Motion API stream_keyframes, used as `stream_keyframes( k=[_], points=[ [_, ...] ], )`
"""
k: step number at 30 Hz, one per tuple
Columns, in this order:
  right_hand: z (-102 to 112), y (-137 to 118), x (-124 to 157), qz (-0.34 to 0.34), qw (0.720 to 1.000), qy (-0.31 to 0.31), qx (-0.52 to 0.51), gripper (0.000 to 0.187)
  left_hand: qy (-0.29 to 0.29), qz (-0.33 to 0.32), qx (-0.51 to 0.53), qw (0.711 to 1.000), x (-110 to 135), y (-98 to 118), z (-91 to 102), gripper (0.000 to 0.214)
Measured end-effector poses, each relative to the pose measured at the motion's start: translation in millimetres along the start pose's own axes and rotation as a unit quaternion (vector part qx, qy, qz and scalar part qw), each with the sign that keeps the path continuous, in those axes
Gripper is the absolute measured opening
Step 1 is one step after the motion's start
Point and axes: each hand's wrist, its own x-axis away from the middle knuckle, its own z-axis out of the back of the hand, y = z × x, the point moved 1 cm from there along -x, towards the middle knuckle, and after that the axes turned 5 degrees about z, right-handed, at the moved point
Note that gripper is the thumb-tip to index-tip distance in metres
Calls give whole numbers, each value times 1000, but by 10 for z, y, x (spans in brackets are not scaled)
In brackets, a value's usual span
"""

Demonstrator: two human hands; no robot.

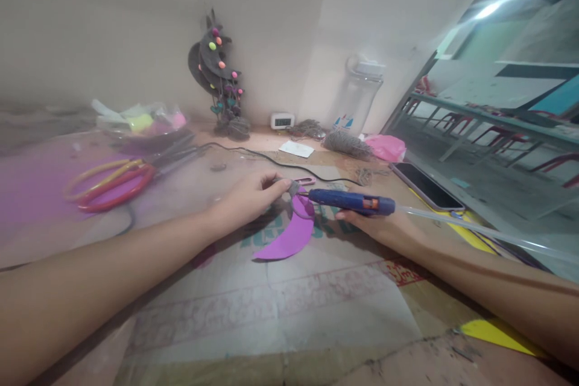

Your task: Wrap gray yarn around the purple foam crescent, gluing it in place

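Observation:
My left hand (pixel 253 199) is closed in a pinch on the upper tip of a purple crescent cutout (pixel 294 232), where grey yarn (pixel 293 187) covers the tip. The crescent's lower point hangs toward me over the table. My right hand (pixel 375 220) grips a blue glue gun (pixel 348 199) from below. Its nozzle points left and sits right by the yarn-covered tip; whether it touches cannot be made out. A long clear glue stick (pixel 474 226) sticks out of the gun's back end.
Red and yellow-handled scissors (pixel 115 184) lie at left near a bag of coloured pieces (pixel 145 120). Behind stand a decorated grey moon hanging (pixel 219 72), a small timer (pixel 283 121), a clear bottle (pixel 357 96) and grey yarn (pixel 347 145). A phone (pixel 427 186) lies at right; a black cord (pixel 271 160) crosses the table.

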Motion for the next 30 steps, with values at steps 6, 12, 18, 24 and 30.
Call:
stream_keyframes(
  k=[6,12,18,24,30],
  points=[
    [4,36,-1,-2,1000,3,14,23,-7,-2,9,1000,-9,0,7,30],
    [10,39,12,-5,1000,15,16,23,-6,5,19,1000,5,11,-4,30],
    [16,64,7,2,1000,15,10,21,-21,24,22,999,20,24,-4,28],
    [19,86,3,6,1000,13,7,21,-22,19,22,999,21,24,1,28],
    [30,51,4,-5,1000,9,3,23,-22,15,19,999,5,-3,-2,28]
  ],
)
